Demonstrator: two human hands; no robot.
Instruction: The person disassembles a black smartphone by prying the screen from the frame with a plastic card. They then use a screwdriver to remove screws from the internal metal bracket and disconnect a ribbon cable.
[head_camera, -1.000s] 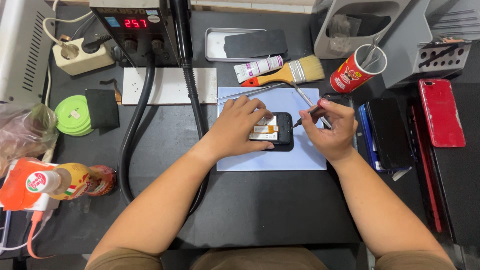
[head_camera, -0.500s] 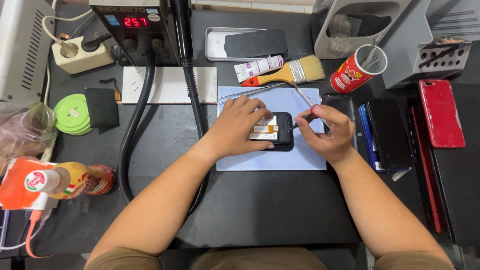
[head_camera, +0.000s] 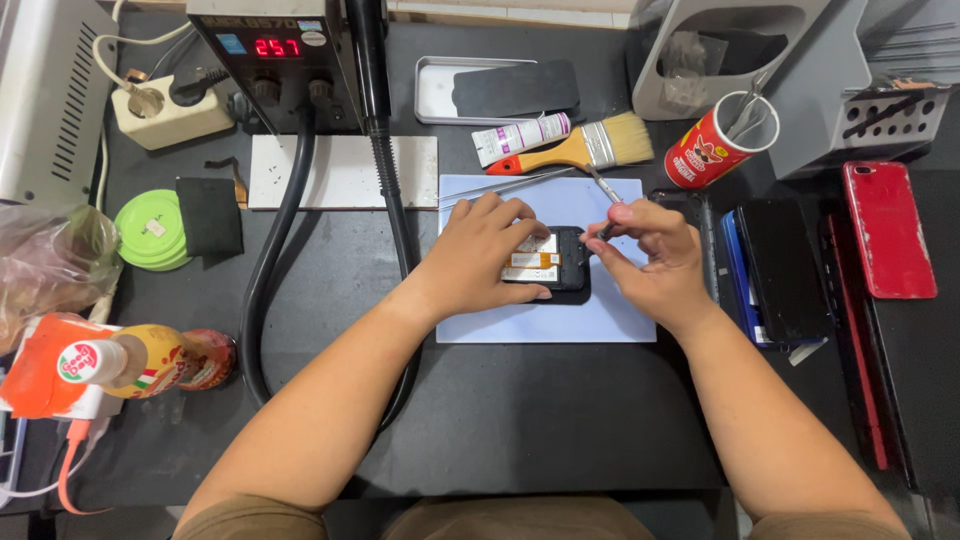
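Under our left fingers (head_camera: 505, 222) the opened phone (head_camera: 560, 262) is half hidden; the tool tip by our right fingers (head_camera: 625, 235) is too small to tell.

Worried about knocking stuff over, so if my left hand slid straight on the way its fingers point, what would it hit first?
Left hand points up and right across the opened phone. Straight on, its fingers would probably first meet the right hand and the thin tool it holds; beyond those lies the brush. Heights are unclear.
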